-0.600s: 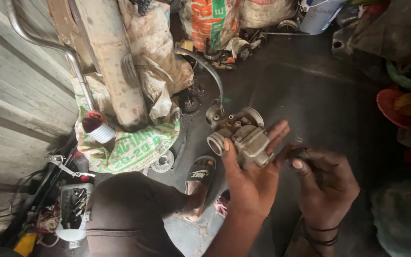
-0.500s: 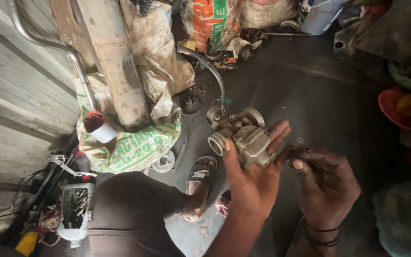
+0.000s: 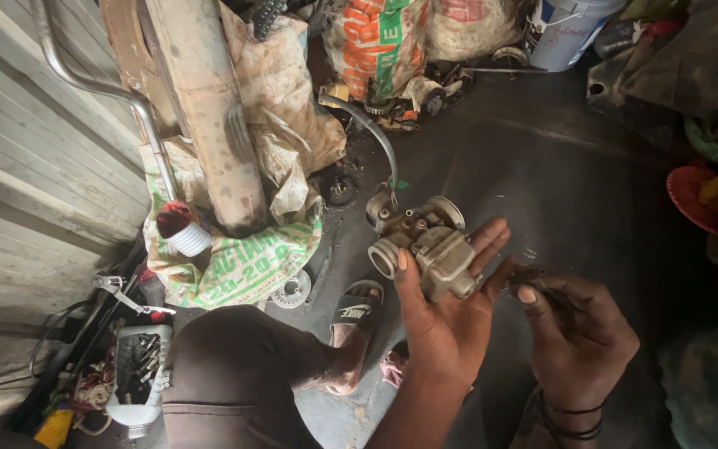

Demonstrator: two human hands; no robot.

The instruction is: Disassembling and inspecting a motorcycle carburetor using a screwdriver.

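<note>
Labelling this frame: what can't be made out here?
- Head view: the small dark tool in the right hand is mostly covered by its fingers.
- The carburetor underside is hidden by the left hand.
- The cut jug's contents are too small.

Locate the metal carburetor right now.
In the head view, the metal carburetor sits just right of centre, resting in the left hand, above the sandalled foot and beside the right hand.
</note>
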